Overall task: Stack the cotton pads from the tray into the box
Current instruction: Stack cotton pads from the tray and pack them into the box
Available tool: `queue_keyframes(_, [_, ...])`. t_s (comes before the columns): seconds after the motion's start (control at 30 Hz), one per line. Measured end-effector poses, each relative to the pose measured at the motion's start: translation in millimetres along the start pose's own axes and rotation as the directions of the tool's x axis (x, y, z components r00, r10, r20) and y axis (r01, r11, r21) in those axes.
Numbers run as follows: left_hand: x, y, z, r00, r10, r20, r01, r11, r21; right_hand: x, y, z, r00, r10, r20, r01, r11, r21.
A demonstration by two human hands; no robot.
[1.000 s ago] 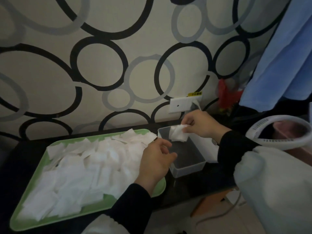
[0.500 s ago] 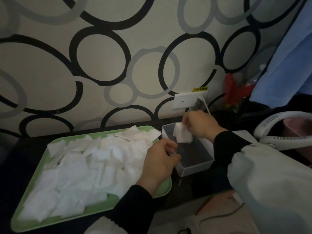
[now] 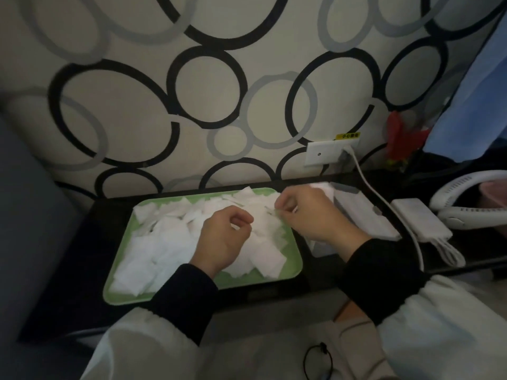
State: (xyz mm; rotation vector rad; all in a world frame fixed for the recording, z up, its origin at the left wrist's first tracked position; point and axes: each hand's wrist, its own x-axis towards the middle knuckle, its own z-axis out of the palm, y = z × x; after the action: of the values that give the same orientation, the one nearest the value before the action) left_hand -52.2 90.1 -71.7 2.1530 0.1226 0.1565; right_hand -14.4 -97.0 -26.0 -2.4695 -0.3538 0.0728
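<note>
The dark desk (image 3: 82,270) is cut off toward 9 o'clock. Its green tray (image 3: 296,266) holds loose cotton pads (image 3: 164,242). At the tray's 3 o'clock, the clear box (image 3: 319,248) is mostly hidden behind the right grip (image 3: 312,215). That and the left grip (image 3: 222,237) curl over the pads; I cannot tell whether either pinches one.

The box (image 3: 323,246) is mostly hidden behind the right hand (image 3: 310,215) — whether it holds anything, unclear.
</note>
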Motion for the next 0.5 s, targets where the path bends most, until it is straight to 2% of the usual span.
queue_keyframes(0.1, [-8, -9, -15, 1.000, 0.005, -0.003, -0.004, 1.000, 0.029, -7, -1, 35, 0.990, 0.072, 0.117, -0.066, 0.996, -0.055])
queue_keyframes(0.2, [-13, -15, -26, 1.000, 0.019, 0.011, -0.019, 0.999, 0.050, -15, 8, 54, 0.982, 0.127, 0.138, -0.107, 0.984, -0.143])
queue_keyframes(0.27, [-14, -19, -31, 1.000, 0.019, 0.020, -0.020, 0.998, 0.064, -17, 11, 57, 0.977, 0.142, 0.160, -0.119, 0.983, -0.143])
queue_keyframes(0.5, [-15, -27, -42, 0.999, 0.024, 0.045, -0.028, 0.995, 0.094, -14, 8, 57, 0.982, 0.050, 0.182, -0.015, 0.982, -0.188])
